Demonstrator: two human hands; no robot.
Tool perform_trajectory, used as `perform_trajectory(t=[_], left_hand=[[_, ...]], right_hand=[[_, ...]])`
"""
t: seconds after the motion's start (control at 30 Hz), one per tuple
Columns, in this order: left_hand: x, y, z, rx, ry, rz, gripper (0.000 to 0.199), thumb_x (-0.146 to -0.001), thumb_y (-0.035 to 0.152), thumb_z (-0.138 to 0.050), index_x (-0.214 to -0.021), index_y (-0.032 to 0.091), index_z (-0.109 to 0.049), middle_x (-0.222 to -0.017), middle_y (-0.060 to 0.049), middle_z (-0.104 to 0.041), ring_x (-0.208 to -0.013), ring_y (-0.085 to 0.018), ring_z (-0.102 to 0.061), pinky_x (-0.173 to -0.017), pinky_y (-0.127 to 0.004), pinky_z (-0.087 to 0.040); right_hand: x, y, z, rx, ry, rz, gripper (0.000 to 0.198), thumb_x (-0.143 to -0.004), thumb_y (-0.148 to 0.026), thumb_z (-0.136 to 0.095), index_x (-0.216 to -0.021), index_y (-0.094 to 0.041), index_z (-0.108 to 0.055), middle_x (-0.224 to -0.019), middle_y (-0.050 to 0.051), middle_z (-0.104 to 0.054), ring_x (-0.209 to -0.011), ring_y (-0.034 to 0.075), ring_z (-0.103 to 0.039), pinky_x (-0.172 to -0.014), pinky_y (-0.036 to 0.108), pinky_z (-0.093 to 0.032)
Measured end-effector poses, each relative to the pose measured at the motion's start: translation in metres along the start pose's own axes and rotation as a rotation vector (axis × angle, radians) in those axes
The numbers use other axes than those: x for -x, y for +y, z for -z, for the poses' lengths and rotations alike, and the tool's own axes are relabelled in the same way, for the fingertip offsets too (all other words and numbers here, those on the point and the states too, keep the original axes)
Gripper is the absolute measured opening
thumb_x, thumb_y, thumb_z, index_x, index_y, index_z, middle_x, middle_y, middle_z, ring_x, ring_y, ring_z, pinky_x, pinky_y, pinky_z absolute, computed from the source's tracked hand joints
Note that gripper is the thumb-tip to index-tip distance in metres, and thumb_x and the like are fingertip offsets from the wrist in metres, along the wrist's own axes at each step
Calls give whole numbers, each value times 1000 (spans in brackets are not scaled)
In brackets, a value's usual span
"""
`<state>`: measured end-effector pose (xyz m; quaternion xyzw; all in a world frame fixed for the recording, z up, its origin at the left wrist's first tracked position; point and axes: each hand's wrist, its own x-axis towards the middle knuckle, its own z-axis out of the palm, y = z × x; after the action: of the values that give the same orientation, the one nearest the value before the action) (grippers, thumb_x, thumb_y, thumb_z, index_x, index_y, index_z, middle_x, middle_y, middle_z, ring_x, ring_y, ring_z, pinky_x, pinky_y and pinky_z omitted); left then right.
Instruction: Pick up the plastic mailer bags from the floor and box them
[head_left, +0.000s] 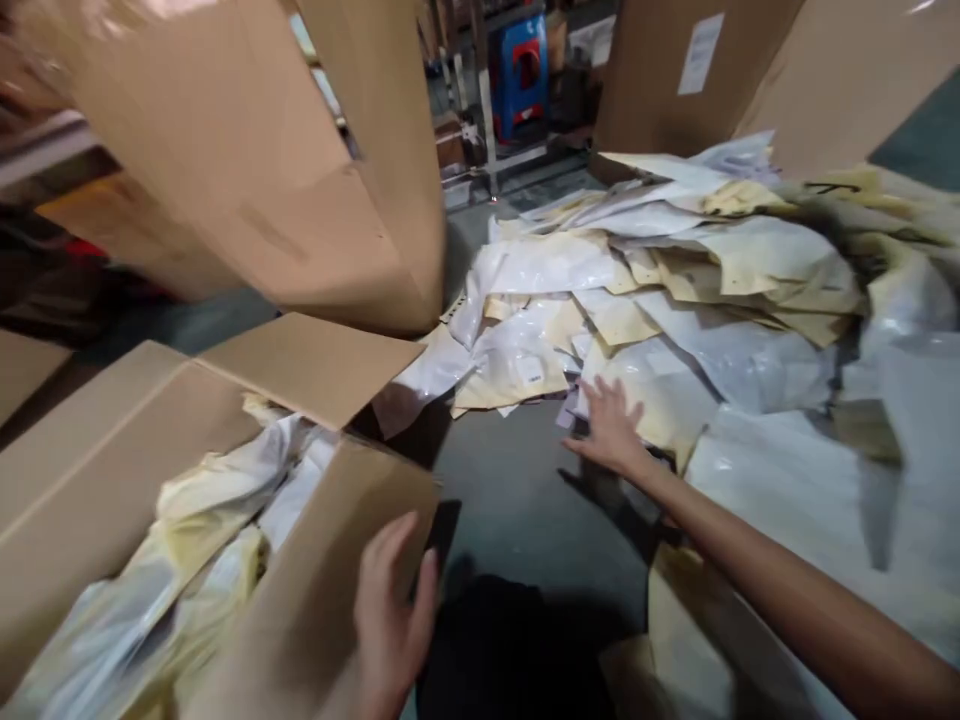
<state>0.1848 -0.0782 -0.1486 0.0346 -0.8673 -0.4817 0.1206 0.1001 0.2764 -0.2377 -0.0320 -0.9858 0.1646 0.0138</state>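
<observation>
My right hand point(611, 428) reaches out with its fingers spread, at the near edge of a large heap of plastic-wrapped packets point(660, 310). They look white and pale yellow; whether the fingertips touch one, I cannot tell. My left hand point(394, 605) is empty, its thumb and fingers apart, beside the near wall of an open cardboard box point(322, 550). Inside that box lie several similar packets point(217, 510), crumpled together. A white label point(530, 371) shows on one packet of the heap.
A tall cardboard carton point(225, 150) stands behind the open box, its flap point(307, 365) jutting toward the heap. Another big carton point(697, 80) rises behind the heap. A blue and red stool point(520, 75) and a metal rack point(484, 100) are at the back. Grey floor point(495, 500) shows between my hands.
</observation>
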Motion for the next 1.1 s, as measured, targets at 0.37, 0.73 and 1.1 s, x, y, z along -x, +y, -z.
perform_trajectory(t=[0.37,0.73,1.1], left_hand=[[-160,-74,-329,-922,-515,-186,128,-62,61,-87,-163,26,-16,-170,-11,10,-148,-57,15,-108,-86,-3],[-267,-139,-299,-1034,-785,-135,78,-81,39,-77,-151,30,-44,-165,-19,-19,-144,-51,-32,-102,-59,-47],[-272,-41,-265,-912,-257,-208,20,-90,10,-49,-101,17,-64,-110,-11,-62,-96,-25,-63,-74,-33,-46]], right_hand=[[27,119,-52,479,-200,-145,102,-67,-57,-81,-157,-38,-35,-169,9,-11,-148,56,10,-91,94,-3],[-71,174,2,198,-110,-479,86,-80,-15,-64,-158,-30,-32,-163,22,-23,-136,50,-40,-90,61,-48],[-52,197,94,173,410,-610,47,-73,-18,-69,-120,-16,-69,-96,15,-72,-77,20,-58,-74,35,-39]])
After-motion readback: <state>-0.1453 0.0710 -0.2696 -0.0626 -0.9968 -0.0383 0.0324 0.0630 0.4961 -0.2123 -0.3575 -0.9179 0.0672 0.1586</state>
